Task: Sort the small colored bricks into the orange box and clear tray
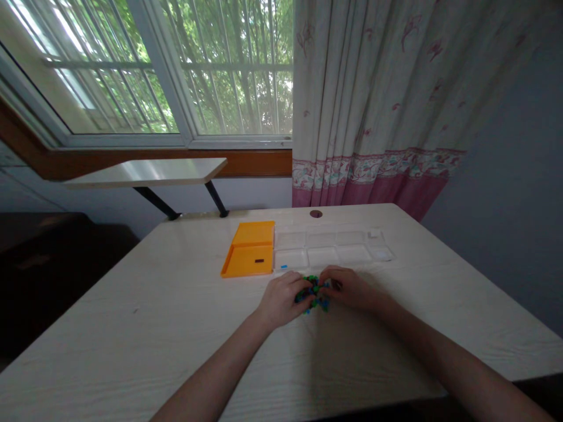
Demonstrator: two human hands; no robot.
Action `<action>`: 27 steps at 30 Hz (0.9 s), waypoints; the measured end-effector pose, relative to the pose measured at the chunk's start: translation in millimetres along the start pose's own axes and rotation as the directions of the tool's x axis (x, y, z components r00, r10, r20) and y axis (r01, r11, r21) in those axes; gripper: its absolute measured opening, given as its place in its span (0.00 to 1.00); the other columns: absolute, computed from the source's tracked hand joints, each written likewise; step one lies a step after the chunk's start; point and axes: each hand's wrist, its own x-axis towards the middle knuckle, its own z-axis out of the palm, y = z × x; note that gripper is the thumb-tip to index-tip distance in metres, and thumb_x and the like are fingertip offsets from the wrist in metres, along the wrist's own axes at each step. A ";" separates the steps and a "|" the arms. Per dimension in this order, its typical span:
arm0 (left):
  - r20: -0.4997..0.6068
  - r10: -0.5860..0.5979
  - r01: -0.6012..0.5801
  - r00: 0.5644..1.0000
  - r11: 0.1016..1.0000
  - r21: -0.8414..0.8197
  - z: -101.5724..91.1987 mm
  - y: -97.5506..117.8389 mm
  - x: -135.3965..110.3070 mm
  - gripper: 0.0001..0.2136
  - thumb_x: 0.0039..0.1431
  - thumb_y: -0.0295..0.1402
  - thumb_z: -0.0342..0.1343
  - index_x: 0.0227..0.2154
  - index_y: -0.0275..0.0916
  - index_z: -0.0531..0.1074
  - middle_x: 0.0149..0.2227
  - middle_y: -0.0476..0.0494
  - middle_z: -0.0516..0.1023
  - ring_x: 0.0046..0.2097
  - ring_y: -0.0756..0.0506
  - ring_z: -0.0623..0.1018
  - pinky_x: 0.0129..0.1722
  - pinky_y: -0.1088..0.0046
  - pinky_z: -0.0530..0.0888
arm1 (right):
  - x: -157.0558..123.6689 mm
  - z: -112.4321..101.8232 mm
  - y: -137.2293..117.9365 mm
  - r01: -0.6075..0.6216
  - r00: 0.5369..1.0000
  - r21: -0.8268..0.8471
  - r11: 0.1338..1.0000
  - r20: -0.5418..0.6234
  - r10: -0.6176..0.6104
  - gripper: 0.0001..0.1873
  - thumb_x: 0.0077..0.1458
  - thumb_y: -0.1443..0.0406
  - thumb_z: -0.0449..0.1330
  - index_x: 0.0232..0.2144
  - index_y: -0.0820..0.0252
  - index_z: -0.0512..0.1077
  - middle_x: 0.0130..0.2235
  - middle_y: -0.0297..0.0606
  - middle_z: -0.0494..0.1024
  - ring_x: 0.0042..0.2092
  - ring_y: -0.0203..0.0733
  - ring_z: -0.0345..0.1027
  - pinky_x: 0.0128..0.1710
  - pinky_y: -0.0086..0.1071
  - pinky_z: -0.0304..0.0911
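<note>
In the head view, the relation that counts is the cluster (315, 288) set between two grips; it lies just to the right of the left grip (284, 296) and just to the left of the right grip (349, 287), so both reach it from opposite sides; neither hand is clearly nearer, since each has fingers at its edge; the cluster, a knot of small green, blue and dark pieces, shows no clear long axis, as fingers cover part of it.

The left grip is clamped on the cluster, with the thumb on the near side and the fingers on the far side; the right grip has its fingertips drawn close together at the cluster's right edge, touching it, though I cannot tell whether they pinch a piece; nor can I tell whether the cluster rests on the tabletop (220, 351) or is held a little above it.

Beyond the hands lies the clear tray (322, 255), with a blue piece (284, 266) in its near left compartment; the orange box (240, 262) adjoins the tray's left end, with a dark piece (259, 261) in its near half.
</note>
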 end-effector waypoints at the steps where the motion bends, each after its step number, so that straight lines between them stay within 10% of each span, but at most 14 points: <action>1: -0.008 0.002 -0.002 1.000 1.000 -0.002 0.4 -0.5 -0.2 0.08 0.54 0.35 0.51 0.35 0.39 0.71 0.30 0.45 0.73 0.33 0.48 0.72 0.30 0.74 0.69 | 0.0 0.1 -1.0 0.012 1.000 0.002 1.000 -0.008 -0.012 0.06 0.51 0.65 0.56 0.33 0.59 0.69 0.32 0.34 0.71 0.25 0.30 0.60 0.26 0.24 0.57; 27: -0.047 -0.071 0.065 0.996 0.992 -0.110 -2.1 -4.7 -0.2 0.07 0.56 0.32 0.50 0.34 0.38 0.70 0.30 0.45 0.73 0.34 0.48 0.72 0.32 0.74 0.68 | -0.4 7.2 0.6 0.084 0.984 -0.120 0.989 -0.144 -0.101 0.07 0.54 0.62 0.55 0.34 0.59 0.70 0.32 0.35 0.73 0.24 0.30 0.61 0.25 0.24 0.58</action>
